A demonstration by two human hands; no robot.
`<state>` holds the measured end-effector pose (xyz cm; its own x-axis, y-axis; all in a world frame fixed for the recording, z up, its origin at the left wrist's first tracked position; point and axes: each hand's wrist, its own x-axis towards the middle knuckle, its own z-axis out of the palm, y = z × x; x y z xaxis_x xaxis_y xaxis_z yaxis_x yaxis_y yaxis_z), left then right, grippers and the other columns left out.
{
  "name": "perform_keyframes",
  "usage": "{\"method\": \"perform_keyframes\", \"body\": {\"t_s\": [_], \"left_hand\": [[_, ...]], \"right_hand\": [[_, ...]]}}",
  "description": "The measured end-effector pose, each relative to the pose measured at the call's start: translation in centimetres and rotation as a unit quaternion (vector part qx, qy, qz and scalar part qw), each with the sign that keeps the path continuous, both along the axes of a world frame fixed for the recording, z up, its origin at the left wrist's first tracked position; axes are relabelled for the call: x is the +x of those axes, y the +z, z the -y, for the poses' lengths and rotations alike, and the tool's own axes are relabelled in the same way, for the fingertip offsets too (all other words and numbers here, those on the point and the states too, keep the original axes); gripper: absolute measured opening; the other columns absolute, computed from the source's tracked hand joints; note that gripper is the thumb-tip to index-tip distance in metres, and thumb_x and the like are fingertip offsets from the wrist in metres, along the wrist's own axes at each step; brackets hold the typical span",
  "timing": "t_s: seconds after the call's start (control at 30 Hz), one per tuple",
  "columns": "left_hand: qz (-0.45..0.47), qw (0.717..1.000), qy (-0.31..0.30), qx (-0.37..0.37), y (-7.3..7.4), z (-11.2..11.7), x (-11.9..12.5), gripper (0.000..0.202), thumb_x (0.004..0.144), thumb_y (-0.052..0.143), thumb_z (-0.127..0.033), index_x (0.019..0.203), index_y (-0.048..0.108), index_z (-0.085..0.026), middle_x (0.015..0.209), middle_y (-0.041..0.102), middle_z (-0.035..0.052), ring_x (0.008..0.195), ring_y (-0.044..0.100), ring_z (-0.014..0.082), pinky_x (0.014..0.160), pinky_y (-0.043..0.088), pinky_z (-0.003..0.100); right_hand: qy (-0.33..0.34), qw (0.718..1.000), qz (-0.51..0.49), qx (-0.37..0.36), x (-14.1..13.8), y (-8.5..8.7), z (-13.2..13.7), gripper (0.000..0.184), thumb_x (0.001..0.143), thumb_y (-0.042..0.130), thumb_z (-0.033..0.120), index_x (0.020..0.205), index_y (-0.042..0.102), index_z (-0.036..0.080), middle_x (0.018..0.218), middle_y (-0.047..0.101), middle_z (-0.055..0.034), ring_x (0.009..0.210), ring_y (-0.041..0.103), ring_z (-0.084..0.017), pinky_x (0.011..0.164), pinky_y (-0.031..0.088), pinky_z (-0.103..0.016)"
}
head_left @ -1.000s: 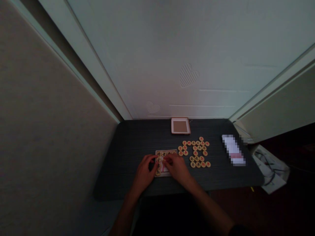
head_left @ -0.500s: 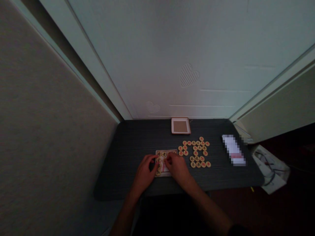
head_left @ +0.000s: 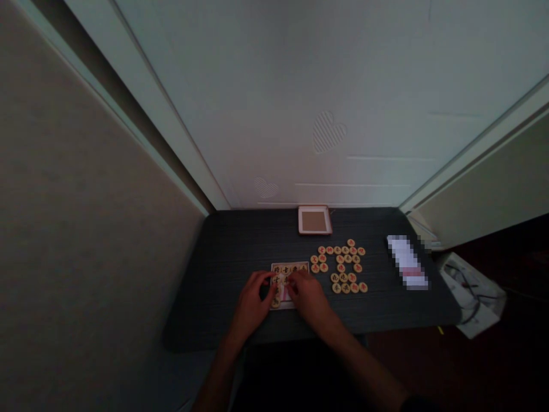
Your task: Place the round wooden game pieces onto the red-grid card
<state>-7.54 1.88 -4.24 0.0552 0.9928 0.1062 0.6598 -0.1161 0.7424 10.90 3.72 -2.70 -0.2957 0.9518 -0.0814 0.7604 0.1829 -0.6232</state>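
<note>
On table [head_left: 240, 240]: tray [head_left: 286, 305] near front edge, pieces [head_left: 294, 269] in its back and left, loose pieces [head_left: 347, 258] right, lid [head_left: 314, 221] behind.

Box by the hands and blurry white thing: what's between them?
Loose round pieces lie on the dark table between the box and the blurry white thing, in the head view.

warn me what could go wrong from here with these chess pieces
Both the left hand and right hand crowd the shallow box, so a slip might nudge the lined-up xiangqi pieces out of their rows.
The loose xiangqi pieces lie close beside the right hand, so a wide sideways swing could scatter them.
The light is dim, so similar characters might be misread.
</note>
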Motion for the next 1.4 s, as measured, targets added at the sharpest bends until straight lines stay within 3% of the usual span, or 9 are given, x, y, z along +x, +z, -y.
{"method": "perform_keyframes", "body": {"t_s": [0.23,0.7,0.97,1.23,1.4], "left_hand": [[-0.001,1.0,-0.003,0.007,-0.3,0.0,0.0,0.025,0.093,0.056,-0.029,0.117,0.065,-0.027,0.116,0.066,0.0054,0.095,0.067,0.0204,0.082,0.058,0.034],[-0.024,0.999,0.033,0.01,0.3,-0.2,1.3,0.023,0.093,0.06,-0.036,0.114,0.063,-0.026,0.116,0.061,0.0055,0.092,0.066,0.0213,0.091,0.055,0.04],[-0.055,0.997,0.056,0.023,0.4,-0.5,1.9,0.022,0.091,0.062,-0.042,0.106,0.065,-0.026,0.112,0.061,0.0054,0.088,0.067,0.0223,0.085,0.057,0.039],[-0.065,0.995,0.072,0.018,0.4,-0.6,2.2,0.02,0.091,0.061,-0.042,0.102,0.064,-0.026,0.11,0.062,0.0043,0.084,0.068,0.0217,0.08,0.057,0.037],[-0.06,0.995,0.075,0.017,0.4,-0.7,2.2,0.02,0.091,0.061,-0.042,0.101,0.064,-0.026,0.108,0.062,0.0041,0.083,0.067,0.0212,0.078,0.056,0.036]], "right_hand": [[0.0,1.0,-0.007,0.001,-0.1,-0.3,0.0,0.017,0.094,0.058,0.015,0.108,0.066,0.02,0.109,0.068,-0.0079,0.098,0.066,-0.02,0.089,0.05,-0.03],[-0.004,0.998,-0.047,0.035,1.2,0.1,0.3,0.02,0.093,0.056,0.01,0.106,0.068,0.019,0.105,0.069,-0.0067,0.097,0.066,-0.019,0.091,0.05,-0.029],[0.068,0.992,0.043,0.094,2.0,1.5,0.9,0.028,0.095,0.054,0.008,0.115,0.071,0.02,0.11,0.071,-0.0077,0.109,0.06,-0.023,0.104,0.042,-0.036],[0.096,0.987,0.102,0.082,2.0,1.3,1.3,0.041,0.095,0.055,0.01,0.132,0.064,0.026,0.114,0.07,-0.0066,0.108,0.054,-0.025,0.1,0.041,-0.037],[0.095,0.986,0.11,0.085,1.9,1.2,1.3,0.042,0.095,0.055,0.009,0.132,0.064,0.026,0.115,0.069,-0.0068,0.107,0.053,-0.026,0.098,0.041,-0.037]]}}
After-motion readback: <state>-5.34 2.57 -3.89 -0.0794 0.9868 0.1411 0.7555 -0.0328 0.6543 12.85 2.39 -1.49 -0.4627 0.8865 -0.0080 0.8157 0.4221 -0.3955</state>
